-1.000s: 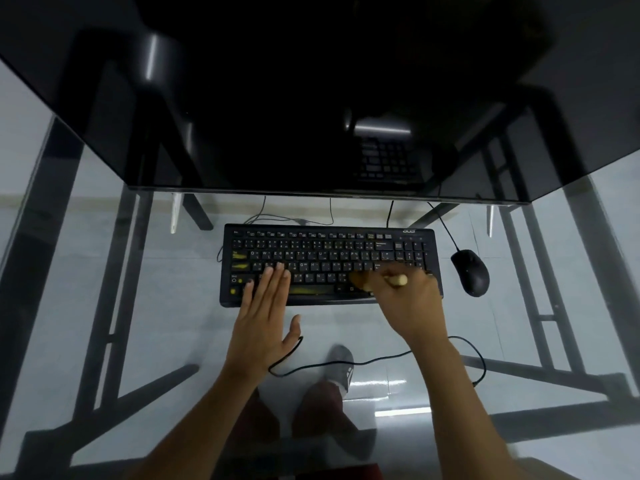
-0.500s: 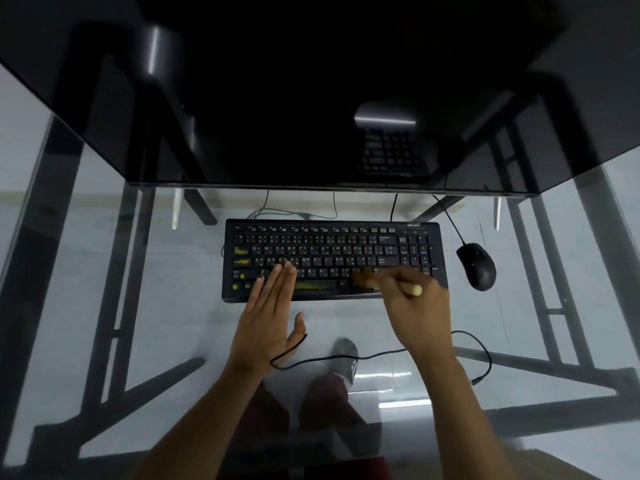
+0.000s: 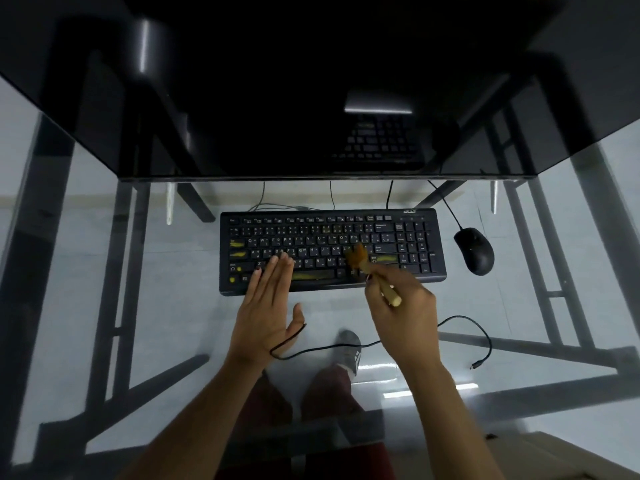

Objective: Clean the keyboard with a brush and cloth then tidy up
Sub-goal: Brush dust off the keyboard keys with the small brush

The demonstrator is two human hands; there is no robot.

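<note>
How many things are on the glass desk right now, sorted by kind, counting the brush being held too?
Keyboard: 1
Mouse: 1
Brush, held by the right hand: 1
Loose black cable with a free plug end: 1
Monitor: 1
Total: 5
The left hand rests flat on the keyboard. No cloth is in view.

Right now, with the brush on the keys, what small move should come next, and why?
Probably sweep the brush on toward the number pad. The right hand grips it with the bristles mid-keyboard, right of the letters, while the left hand lies flat on the near left keys, steadying the board.
</note>
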